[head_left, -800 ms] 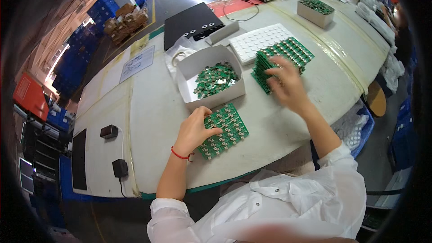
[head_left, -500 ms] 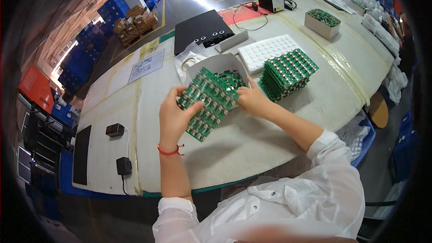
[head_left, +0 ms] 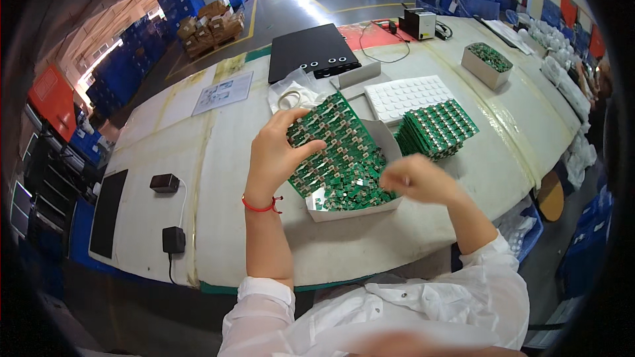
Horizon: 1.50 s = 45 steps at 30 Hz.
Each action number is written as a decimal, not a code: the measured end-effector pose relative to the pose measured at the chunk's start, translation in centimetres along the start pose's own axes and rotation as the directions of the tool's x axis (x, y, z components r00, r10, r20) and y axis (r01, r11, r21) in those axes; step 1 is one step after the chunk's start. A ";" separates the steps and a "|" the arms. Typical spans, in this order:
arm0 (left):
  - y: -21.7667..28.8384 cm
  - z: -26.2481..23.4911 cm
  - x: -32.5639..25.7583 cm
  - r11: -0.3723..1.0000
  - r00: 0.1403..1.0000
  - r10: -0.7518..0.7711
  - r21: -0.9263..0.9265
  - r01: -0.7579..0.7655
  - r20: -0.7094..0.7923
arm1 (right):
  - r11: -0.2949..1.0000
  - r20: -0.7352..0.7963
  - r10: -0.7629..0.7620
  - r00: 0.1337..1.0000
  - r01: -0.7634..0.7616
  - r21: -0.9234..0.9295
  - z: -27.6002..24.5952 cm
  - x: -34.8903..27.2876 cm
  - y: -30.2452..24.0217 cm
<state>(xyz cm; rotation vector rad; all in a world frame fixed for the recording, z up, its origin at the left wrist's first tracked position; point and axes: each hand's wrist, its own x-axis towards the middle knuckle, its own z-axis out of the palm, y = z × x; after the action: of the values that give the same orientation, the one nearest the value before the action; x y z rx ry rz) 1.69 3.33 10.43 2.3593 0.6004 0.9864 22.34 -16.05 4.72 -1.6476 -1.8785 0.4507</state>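
Head view, frame centre: left hand (head_left: 278,155) clamps a green circuit panel (head_left: 331,149) tilted over the white box (head_left: 360,206); right hand (head_left: 413,178) (blurred, grip unclear) hovers beside. Snapped-off boards might scatter past the rim.

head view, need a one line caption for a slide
Left hand holds a green circuit board panel tilted over a white box of small boards while the blurred right hand reaches beside it.

The circuit board panel (head_left: 331,142) is green, dotted with rows of small silvery parts, and the stack of boards (head_left: 438,129) beside it is the same green. The box (head_left: 357,210) is white, the tray (head_left: 405,96) white with a grid of bumps. The wrist band (head_left: 260,207) is red, the table (head_left: 218,178) cream.
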 end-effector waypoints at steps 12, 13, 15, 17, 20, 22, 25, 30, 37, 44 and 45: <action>-1.2 3.5 1.1 0.950 0.950 0.251 0.235 -0.205 -0.187 | 0.788 -0.289 0.255 0.923 -0.025 0.615 -0.7 10.3 -0.3; -1.8 3.9 1.4 0.859 0.852 0.415 0.445 -0.251 -0.320 | 0.782 -0.363 0.302 0.882 -0.011 0.623 -0.4 10.4 -0.1; -3.0 4.9 1.4 0.876 0.842 0.388 0.434 -0.211 -0.374 | 0.708 -0.402 0.258 0.879 0.112 0.697 0.2 10.9 0.4; -3.9 5.6 1.3 0.919 0.928 -0.138 -0.395 -0.010 -0.346 | 0.584 -0.417 0.263 0.870 0.201 0.787 0.5 11.2 0.3; -4.6 5.5 1.2 0.737 0.965 -0.250 -0.662 0.137 -0.079 | 0.571 -0.376 0.357 0.855 0.118 0.812 1.0 11.1 1.6; -5.2 5.4 1.2 0.618 0.949 -0.306 -0.742 0.259 0.076 | 0.520 -0.339 0.404 0.850 0.091 0.849 1.2 11.2 1.7; -5.1 5.1 1.2 0.544 0.949 -0.292 -0.795 0.268 0.120 | 0.428 -0.328 0.397 0.857 0.143 0.892 1.4 11.5 1.1; -4.8 5.5 1.4 0.480 0.940 -0.292 -0.823 0.304 0.177 | 0.340 -0.199 0.456 0.867 0.038 0.940 1.0 11.3 1.9; -4.8 5.7 1.7 0.433 0.919 -0.334 -0.832 0.346 0.208 | 0.257 -0.142 0.470 0.871 0.020 0.966 1.0 11.8 2.2; -5.6 6.2 1.6 0.383 0.912 -0.345 -0.853 0.355 0.225 | 0.216 -0.092 0.468 0.879 -0.013 0.976 1.0 11.9 2.4; -5.8 6.4 1.7 0.430 0.916 -0.354 -0.837 0.337 0.187 | 0.216 -0.095 0.474 0.876 -0.011 0.976 1.0 11.9 2.5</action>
<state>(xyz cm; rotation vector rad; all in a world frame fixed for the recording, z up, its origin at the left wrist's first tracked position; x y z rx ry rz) 6.35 6.99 3.96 1.2415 0.4151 0.8221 22.96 -3.88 4.93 -0.9648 -0.6120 1.0768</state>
